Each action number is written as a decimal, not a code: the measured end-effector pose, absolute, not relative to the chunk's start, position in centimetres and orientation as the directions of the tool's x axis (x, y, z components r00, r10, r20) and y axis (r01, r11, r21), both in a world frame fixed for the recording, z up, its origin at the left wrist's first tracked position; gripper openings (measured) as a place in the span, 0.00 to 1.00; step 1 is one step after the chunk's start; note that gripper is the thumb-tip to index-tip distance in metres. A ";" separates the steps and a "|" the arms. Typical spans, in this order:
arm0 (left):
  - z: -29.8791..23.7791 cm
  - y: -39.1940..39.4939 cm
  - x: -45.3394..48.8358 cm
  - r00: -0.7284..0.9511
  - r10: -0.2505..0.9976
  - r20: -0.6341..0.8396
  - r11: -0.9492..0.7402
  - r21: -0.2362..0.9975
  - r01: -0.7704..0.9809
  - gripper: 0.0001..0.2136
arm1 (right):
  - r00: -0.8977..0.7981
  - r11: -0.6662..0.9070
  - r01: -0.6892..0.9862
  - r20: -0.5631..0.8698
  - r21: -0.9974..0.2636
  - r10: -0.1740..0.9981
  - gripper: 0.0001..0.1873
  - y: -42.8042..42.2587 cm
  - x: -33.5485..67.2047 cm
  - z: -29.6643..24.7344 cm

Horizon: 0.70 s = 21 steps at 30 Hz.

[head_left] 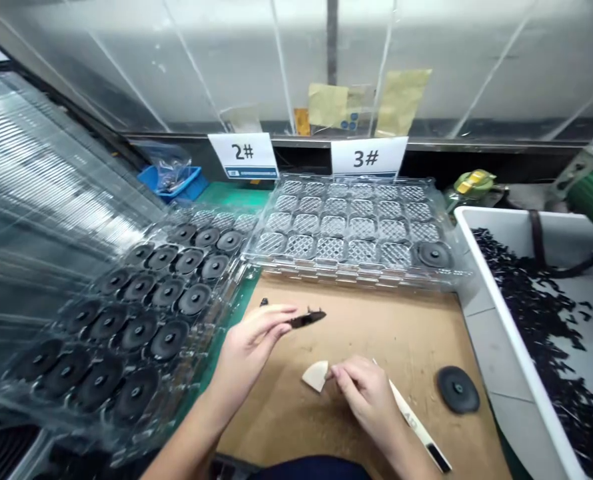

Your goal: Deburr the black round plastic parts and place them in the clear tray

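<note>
1. The left hand (256, 337) pinches a dark part (309, 319) between thumb and fingers by its left end, likely so that most of it stays uncovered
2. This part is held above the board (376, 313), right of the left hand's palm and farther off than the right hand (369, 393), to the left of it
3. The right hand's thumb and forefinger are drawn together beside a pale wedge (314, 377); I cannot tell whether they grip it or some smaller thing
4. The wedge sits nearer than the dark part, between the two hands, probably there because both can reach it
5. A marked pale strip (419, 427) lies slanting along the right hand's right side, seemingly set down close for easy reach
6. A loose black disc (458, 389) lies flat on the board's right side, well apart from both hands, perhaps to keep the middle free
7. The left tray (224, 221) carries many discs and the far tray (331, 247) one, in separate pockets that presumably stop them rubbing
8. At the right, a white bin (509, 327) keeps small black pieces (556, 340) together, presumably against scattering
</note>
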<state>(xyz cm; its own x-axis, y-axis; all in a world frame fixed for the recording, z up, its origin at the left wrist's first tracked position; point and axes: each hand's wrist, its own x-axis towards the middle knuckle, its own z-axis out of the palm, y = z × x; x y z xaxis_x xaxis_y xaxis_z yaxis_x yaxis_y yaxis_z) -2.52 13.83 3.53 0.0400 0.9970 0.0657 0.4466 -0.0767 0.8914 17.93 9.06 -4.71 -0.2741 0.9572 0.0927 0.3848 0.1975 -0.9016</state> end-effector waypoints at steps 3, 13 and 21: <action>4.7 18.7 1.5 0.229 0.919 0.321 -0.394 0.746 0.536 0.08 | -0.193 0.161 0.416 0.086 -0.895 0.977 0.20 7.6 18.8 -6.5; 1.7 32.2 16.3 0.530 0.806 0.262 -0.568 0.591 0.573 0.07 | -0.091 0.314 0.552 0.318 -0.773 0.944 0.27 5.6 17.8 -10.2; 6.8 21.9 14.4 0.638 0.755 0.151 -0.501 0.760 0.414 0.16 | -0.094 0.395 0.548 0.415 -0.737 0.905 0.25 5.5 18.2 -11.9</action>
<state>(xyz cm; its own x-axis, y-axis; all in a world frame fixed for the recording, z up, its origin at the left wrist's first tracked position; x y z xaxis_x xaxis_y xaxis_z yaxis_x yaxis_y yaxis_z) 14.43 21.94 6.75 0.6377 0.7554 0.1508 0.4143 -0.5014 0.7595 18.18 5.50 -11.87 -0.0939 0.9048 0.4153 0.5483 0.3952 -0.7370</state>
